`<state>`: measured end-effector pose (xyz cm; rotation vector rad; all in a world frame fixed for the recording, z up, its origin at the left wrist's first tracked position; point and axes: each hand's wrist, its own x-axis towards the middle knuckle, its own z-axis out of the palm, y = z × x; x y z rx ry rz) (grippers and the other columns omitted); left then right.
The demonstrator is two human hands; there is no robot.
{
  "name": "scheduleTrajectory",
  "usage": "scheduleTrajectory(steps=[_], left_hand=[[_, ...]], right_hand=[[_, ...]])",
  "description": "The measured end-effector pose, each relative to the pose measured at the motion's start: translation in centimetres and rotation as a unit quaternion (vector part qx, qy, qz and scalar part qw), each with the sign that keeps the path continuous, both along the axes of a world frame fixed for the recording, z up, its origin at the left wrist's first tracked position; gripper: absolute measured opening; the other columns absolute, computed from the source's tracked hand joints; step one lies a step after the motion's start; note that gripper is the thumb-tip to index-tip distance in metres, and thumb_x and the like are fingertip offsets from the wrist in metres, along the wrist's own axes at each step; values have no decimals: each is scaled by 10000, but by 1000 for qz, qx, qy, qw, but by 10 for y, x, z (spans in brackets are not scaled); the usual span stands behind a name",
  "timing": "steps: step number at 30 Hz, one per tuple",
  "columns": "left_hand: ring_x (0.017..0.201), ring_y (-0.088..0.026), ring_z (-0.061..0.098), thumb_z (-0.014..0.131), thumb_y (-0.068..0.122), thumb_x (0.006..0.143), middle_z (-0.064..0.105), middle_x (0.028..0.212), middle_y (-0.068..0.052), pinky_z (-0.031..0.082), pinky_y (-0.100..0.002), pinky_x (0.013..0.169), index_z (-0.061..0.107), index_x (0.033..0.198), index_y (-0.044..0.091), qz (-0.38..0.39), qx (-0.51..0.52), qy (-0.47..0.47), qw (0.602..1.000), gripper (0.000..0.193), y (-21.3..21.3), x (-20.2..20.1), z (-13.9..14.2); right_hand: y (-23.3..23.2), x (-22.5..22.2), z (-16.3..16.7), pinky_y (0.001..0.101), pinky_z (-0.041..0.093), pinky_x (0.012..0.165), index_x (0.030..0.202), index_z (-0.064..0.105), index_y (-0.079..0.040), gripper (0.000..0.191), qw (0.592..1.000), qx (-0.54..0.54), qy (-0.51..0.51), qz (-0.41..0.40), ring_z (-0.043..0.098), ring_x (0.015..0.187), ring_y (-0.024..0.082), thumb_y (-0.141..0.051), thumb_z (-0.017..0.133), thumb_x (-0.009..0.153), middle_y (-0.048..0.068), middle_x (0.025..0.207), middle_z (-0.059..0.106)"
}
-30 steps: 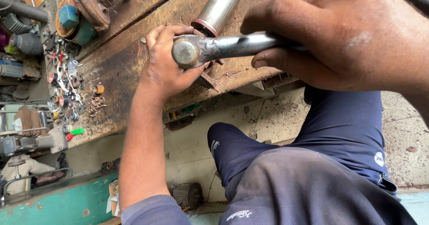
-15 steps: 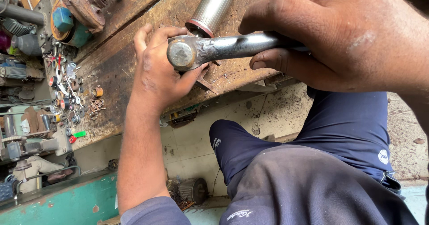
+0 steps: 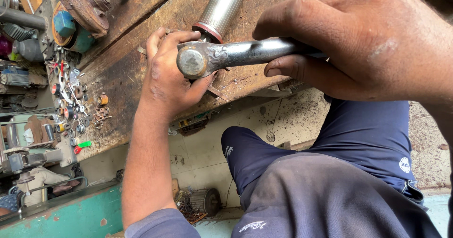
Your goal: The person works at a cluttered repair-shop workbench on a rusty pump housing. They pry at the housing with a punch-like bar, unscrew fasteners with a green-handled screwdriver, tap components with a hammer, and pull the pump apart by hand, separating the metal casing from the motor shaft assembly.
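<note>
Gripping a heavy steel tool (image 3: 245,54) by its shaft, the right hand (image 3: 373,44) is wrapped shut around the handle, thumb along the top, so that the round worn head sits out in front; the left hand (image 3: 170,72) lies on the wooden workbench (image 3: 118,77) directly behind that head, fingers curled closed over something small that I cannot make out, apparently to steady it where the tool meets it; a shiny metal cylinder (image 3: 222,6) with a red collar lies on the bench just beyond the left hand, touching or nearly so; small rings and washers (image 3: 75,101) lie scattered well to the side, near the bench edge, out of the way of both hands.
</note>
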<state>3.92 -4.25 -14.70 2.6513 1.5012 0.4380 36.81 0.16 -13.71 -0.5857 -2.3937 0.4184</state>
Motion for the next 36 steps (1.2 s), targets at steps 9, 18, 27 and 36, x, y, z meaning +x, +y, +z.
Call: scheduleTrajectory(steps=[9, 18, 27, 36], left_hand=[[1250, -299, 629, 895, 185, 774, 686, 1257, -127, 285, -591, 1225, 719, 1100, 54, 4, -14, -9, 1000, 393, 3, -1, -4], [1259, -284, 625, 908, 208, 785, 690, 1276, -124, 295, -546, 1225, 734, 1126, 57, -10, -10, -12, 1000, 411, 1, -9, -4], [1266, -277, 625, 898, 191, 809, 705, 1273, -109, 306, -530, 1233, 735, 1130, 69, -33, -12, -31, 999, 380, 3, -19, -6], [1265, -262, 635, 852, 129, 817, 722, 1244, -91, 297, -534, 1244, 737, 1080, 66, -47, -12, -30, 998, 294, 6, -30, -9]], right_hand=[[-1, -1, 0, 451, 519, 600, 1258, 623, -58, 488, 1000, 1, 1, 8, 678, 716, 341, -262, 805, 855, 120, 811, 661], [-7, -5, 4, 438, 517, 572, 1261, 628, -76, 492, 1000, -2, -12, -3, 681, 684, 329, -266, 813, 847, 116, 840, 686], [-9, -14, 7, 434, 515, 563, 1270, 625, -76, 488, 1000, 6, -19, 3, 686, 679, 317, -279, 808, 865, 111, 844, 696], [-12, -23, 11, 438, 515, 558, 1264, 633, -94, 476, 999, 12, -35, -9, 682, 667, 328, -281, 804, 861, 102, 826, 692]])
